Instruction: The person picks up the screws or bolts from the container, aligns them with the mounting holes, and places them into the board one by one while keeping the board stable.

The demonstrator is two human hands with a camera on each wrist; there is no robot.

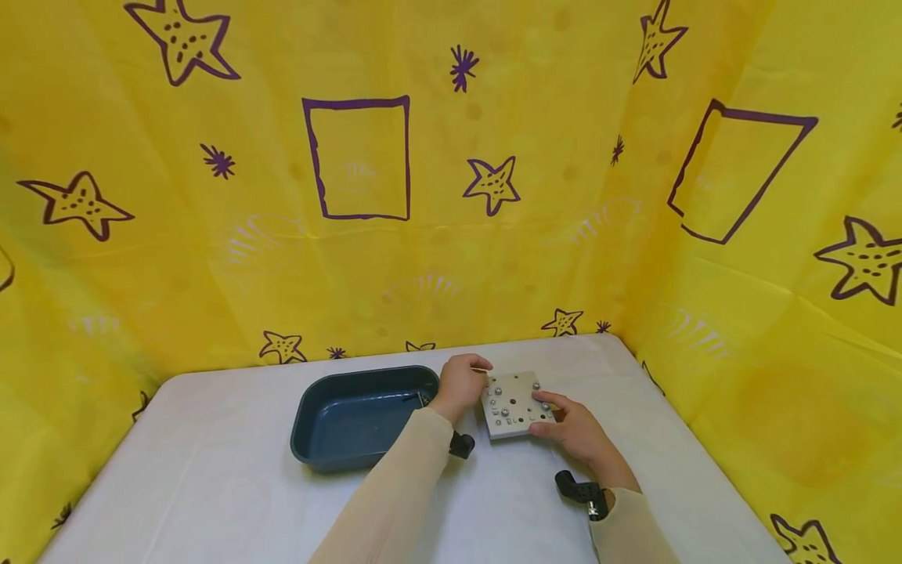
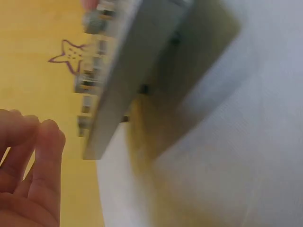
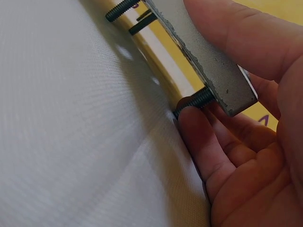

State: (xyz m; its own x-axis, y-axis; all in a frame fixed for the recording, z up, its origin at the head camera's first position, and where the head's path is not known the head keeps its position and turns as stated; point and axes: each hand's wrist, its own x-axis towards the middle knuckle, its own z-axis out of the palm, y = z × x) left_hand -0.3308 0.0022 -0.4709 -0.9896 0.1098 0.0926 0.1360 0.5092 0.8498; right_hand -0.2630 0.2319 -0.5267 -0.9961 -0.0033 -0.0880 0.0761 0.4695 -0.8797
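Note:
A grey metal plate (image 1: 517, 403) carries several screws and holes on its top face. Threaded screw ends (image 3: 201, 98) stick out below it, between plate and white cloth. My right hand (image 1: 574, 431) grips the plate's right edge, one finger beside a screw end underneath. By the plate's upper left corner is my left hand (image 1: 461, 384), its fingers bent. In the left wrist view, the left fingertips (image 2: 49, 130) come together a little apart from the plate's screw heads (image 2: 85, 82). Whether something small is between them is hidden.
A dark blue rectangular tub (image 1: 306, 415) stands left of the plate, close by my left forearm. A small dark and shiny piece (image 1: 423, 399) lies at its right end. Behind the white-covered table (image 1: 232, 501) hangs a yellow patterned curtain (image 1: 437, 258), which also runs along both sides.

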